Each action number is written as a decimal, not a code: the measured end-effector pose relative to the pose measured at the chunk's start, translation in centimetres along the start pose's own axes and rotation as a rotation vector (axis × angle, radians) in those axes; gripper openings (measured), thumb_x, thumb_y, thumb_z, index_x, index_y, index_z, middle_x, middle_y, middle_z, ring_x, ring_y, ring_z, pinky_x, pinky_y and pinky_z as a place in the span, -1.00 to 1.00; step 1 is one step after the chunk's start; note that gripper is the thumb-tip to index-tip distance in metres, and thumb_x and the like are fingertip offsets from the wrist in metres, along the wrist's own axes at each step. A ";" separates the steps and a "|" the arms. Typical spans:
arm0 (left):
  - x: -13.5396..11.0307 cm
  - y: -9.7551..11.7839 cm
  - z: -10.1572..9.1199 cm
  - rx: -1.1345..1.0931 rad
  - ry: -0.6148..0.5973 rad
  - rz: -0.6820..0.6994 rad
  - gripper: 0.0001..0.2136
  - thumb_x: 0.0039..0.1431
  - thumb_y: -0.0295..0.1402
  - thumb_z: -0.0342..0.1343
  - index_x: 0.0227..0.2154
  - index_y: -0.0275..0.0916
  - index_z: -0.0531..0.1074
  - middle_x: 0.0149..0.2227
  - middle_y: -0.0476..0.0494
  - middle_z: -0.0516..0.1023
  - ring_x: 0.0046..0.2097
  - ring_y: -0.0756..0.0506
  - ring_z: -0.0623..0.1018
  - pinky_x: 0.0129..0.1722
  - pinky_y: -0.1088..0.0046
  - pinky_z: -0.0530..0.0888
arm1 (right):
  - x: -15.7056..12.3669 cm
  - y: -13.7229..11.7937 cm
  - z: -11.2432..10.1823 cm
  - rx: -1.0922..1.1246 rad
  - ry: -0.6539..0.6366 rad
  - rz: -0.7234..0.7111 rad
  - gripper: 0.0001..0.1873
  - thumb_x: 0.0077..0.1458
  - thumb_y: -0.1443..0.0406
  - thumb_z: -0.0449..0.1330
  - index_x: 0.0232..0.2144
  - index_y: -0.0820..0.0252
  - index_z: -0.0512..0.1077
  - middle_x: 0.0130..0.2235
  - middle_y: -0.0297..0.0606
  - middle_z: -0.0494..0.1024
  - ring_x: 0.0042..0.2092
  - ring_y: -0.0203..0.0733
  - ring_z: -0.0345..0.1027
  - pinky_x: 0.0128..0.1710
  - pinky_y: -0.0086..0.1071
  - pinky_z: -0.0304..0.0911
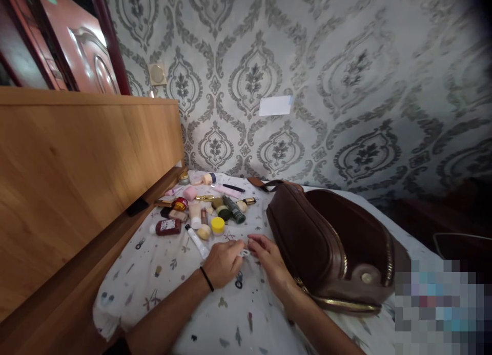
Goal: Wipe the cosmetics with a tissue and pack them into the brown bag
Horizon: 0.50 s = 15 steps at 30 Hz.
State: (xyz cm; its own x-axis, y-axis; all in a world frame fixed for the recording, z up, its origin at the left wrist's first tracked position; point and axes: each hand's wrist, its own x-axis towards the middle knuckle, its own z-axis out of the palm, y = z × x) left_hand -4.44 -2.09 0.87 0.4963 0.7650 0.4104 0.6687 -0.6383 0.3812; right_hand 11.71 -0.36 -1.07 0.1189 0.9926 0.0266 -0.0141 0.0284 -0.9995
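Observation:
My left hand (223,263), with a black band on the wrist, and my right hand (269,260) meet over a white printed bedsheet (161,278). Both pinch a small white object (244,252) between their fingertips; I cannot make out what it is. A brown leather bag (330,242) with gold zips lies right beside my right hand. Just beyond my hands lie a white tube (197,241), a yellow-lidded jar (217,225), a dark red bottle (167,227) and several other small cosmetics.
A wooden headboard (77,175) runs along the left. Patterned grey wallpaper (307,88) stands behind the bed, with a white paper slip (275,105) stuck on it. A red door (80,42) shows at top left. The bottom right corner is pixelated.

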 end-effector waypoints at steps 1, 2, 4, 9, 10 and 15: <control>0.0 0.0 -0.1 -0.002 0.008 -0.005 -0.80 0.08 -0.58 -0.08 -0.29 -0.22 0.35 -0.38 -0.09 0.52 -0.30 -0.10 0.53 -0.29 0.43 0.40 | 0.2 -0.4 0.3 0.009 0.002 0.007 -0.66 -0.19 0.10 0.32 -0.37 0.19 0.55 -0.37 -0.22 0.58 -0.26 -0.05 0.43 -0.25 -0.26 0.31; 0.0 0.0 -0.2 -0.008 0.019 -0.009 -0.80 0.07 -0.58 -0.08 -0.29 -0.22 0.34 -0.39 -0.09 0.52 -0.32 -0.10 0.53 -0.31 0.43 0.39 | 0.4 -0.8 0.8 0.019 0.004 0.011 -0.67 -0.20 0.11 0.33 -0.38 0.18 0.55 -0.38 -0.23 0.58 -0.27 -0.05 0.42 -0.26 -0.27 0.31; 0.0 0.1 -0.5 -0.030 0.061 -0.015 -0.84 0.09 -0.55 -0.04 -0.29 -0.22 0.33 -0.39 -0.09 0.52 -0.33 -0.09 0.53 -0.33 0.44 0.38 | 0.8 -1.7 1.9 0.059 0.003 0.022 -0.68 -0.21 0.11 0.34 -0.38 0.18 0.55 -0.39 -0.24 0.58 -0.28 -0.06 0.42 -0.28 -0.28 0.30; 0.0 -0.2 -1.5 -0.055 0.223 -0.051 -0.90 0.23 -0.34 0.00 -0.39 -0.20 0.31 -0.40 -0.09 0.51 -0.33 -0.09 0.52 -0.34 0.43 0.35 | 0.4 -2.0 4.7 0.211 -0.012 -0.026 -0.61 -0.18 0.04 0.35 -0.34 0.17 0.52 -0.36 -0.24 0.59 -0.27 -0.08 0.43 -0.25 -0.29 0.31; 0.0 -0.4 -1.9 -0.049 0.256 -0.075 -0.85 0.26 -0.31 -0.02 -0.42 -0.19 0.30 -0.42 -0.08 0.50 -0.34 -0.09 0.50 -0.34 0.43 0.34 | 0.2 -1.5 5.0 0.218 -0.010 -0.043 -0.59 -0.17 0.02 0.34 -0.32 0.17 0.52 -0.35 -0.23 0.59 -0.26 -0.08 0.43 -0.25 -0.30 0.31; -0.1 -2.1 -4.3 -0.091 0.400 -0.257 -0.71 0.32 -0.26 -0.11 -0.53 -0.18 0.20 -0.54 0.00 0.37 -0.45 -0.04 0.40 -0.42 0.46 0.25 | -0.3 0.9 4.3 0.204 -0.019 -0.031 -0.50 -0.15 -0.06 0.32 -0.29 0.18 0.50 -0.35 -0.20 0.60 -0.30 -0.08 0.42 -0.32 -0.30 0.31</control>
State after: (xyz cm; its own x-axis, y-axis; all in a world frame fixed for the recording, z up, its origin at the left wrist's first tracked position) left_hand -8.26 -1.20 3.64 0.0575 0.8173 0.5733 0.6815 -0.4518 0.5758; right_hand 7.40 -0.15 -1.95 0.1041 0.9928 0.0593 -0.2113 0.0803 -0.9741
